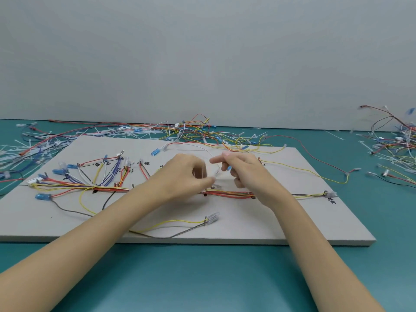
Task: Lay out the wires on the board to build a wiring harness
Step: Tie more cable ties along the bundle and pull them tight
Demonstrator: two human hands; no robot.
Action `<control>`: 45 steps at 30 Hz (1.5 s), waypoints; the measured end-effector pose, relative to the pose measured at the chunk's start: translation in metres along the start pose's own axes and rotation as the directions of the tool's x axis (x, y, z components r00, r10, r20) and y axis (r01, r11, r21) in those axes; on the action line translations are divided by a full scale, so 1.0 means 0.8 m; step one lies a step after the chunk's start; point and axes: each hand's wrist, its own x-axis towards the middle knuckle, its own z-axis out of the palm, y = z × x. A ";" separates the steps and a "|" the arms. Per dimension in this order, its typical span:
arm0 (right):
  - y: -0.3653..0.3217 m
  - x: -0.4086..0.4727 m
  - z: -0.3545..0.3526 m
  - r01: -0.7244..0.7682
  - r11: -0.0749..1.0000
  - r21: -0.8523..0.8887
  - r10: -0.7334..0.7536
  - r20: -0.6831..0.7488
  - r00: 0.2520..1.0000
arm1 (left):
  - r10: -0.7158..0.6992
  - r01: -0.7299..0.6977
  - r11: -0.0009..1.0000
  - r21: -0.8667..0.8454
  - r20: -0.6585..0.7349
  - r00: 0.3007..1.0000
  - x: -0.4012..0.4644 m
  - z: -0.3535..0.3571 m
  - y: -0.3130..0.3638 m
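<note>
A grey board (247, 228) lies on the teal table and carries a harness of red, yellow, blue and white wires (94, 185) routed along its middle. Both hands meet over the board's centre. My left hand (186, 174) has curled fingers that pinch the end of a thin white wire (198, 147), which arcs back toward a blue connector (155, 152). My right hand (243, 170) pinches the same wire near its clear terminal, with the index finger stretched left. The exact grip is blurred. A yellow and grey pair ends in a clear connector (211, 218) near the front.
Loose wires and white cable ties are heaped along the table's far edge (180, 131), at the left (27, 149) and at the right (396, 143). A long yellow wire (315, 174) and a red one (315, 152) trail off the board's right side.
</note>
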 end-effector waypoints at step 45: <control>-0.009 -0.003 -0.009 0.042 0.909 0.414 -0.007 -0.087 0.996 | -0.221 0.072 0.592 -0.803 -0.077 0.972 -0.002 0.056 0.051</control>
